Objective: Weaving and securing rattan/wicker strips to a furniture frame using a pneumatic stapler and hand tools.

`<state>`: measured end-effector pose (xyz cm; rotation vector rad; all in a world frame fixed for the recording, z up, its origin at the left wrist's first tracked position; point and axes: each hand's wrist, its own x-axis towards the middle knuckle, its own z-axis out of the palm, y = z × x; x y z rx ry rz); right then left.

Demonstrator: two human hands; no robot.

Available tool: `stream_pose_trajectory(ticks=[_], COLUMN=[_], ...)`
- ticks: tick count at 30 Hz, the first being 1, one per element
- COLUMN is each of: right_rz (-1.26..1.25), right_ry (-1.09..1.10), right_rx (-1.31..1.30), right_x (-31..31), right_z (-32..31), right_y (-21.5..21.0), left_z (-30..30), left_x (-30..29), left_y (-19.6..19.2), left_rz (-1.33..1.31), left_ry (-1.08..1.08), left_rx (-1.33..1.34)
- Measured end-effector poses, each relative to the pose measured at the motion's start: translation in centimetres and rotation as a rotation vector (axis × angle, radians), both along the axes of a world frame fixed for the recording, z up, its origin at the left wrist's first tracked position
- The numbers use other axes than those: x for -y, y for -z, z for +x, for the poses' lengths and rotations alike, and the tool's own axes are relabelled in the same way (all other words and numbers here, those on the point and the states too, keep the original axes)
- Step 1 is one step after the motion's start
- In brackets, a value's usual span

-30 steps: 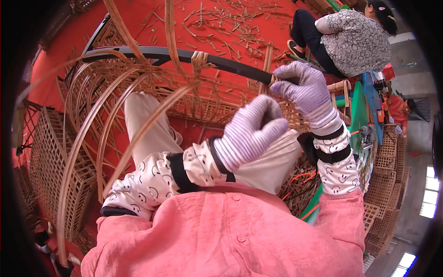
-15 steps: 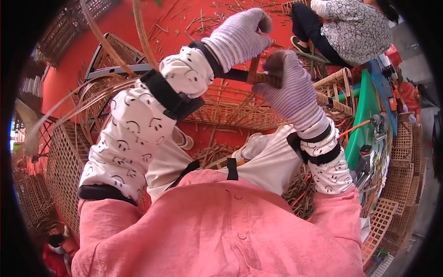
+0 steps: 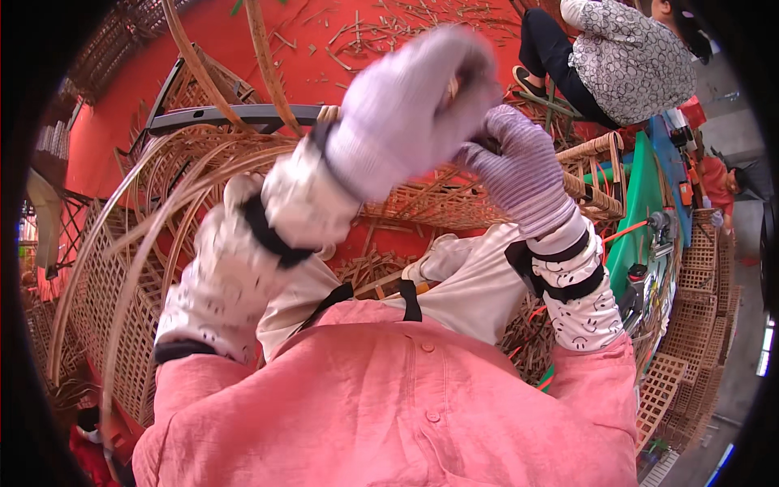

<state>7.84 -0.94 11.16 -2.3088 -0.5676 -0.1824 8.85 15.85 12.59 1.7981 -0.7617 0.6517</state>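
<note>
My left hand [image 3: 406, 114], in a pale lilac knitted glove, is raised over the far rim of a woven rattan piece [image 3: 438, 199]. Motion smears it, but its fingers are curled, with a sliver of tan rattan strip [image 3: 452, 87] showing between them. Close by on the right, my right hand [image 3: 523, 166], in a matching glove, is closed at the rim bar of the woven piece. The bar itself is hidden behind both hands. The openwork weave spans the space beyond my knees.
Long loose rattan strips [image 3: 134, 235] arc across the left side, near a dark metal frame [image 3: 235, 118]. Offcuts [image 3: 398, 36] litter the red floor. A person in a patterned top [image 3: 633, 61] sits at far right. A green board [image 3: 641, 203] and stacked lattice panels [image 3: 698, 284] stand at right.
My left hand has swung down and nearer, beside my right hand, which has dipped slightly. The loose strips at left have shifted and spread into wider arcs.
</note>
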Motion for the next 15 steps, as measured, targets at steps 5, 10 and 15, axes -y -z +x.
stream_pose_trajectory(ticks=[5, 10, 15], right_rz=[0.071, 0.178, 0.14], right_ry=[-0.045, -0.048, -0.092], right_rx=[-0.103, -0.275, -0.208], right_x=[-0.5, -0.8, -0.6], right_z=[0.6, 0.6, 0.7], right_y=[-0.2, -0.4, -0.3], left_z=[-6.4, -4.7, -3.8], left_x=[-1.7, -0.8, 0.4], left_y=[5.7, 6.2, 5.8], left_rz=[-0.029, -0.51, -0.465], left_ry=[-0.041, 0.345, 0.38], left_rx=[-0.738, -1.08, -1.207])
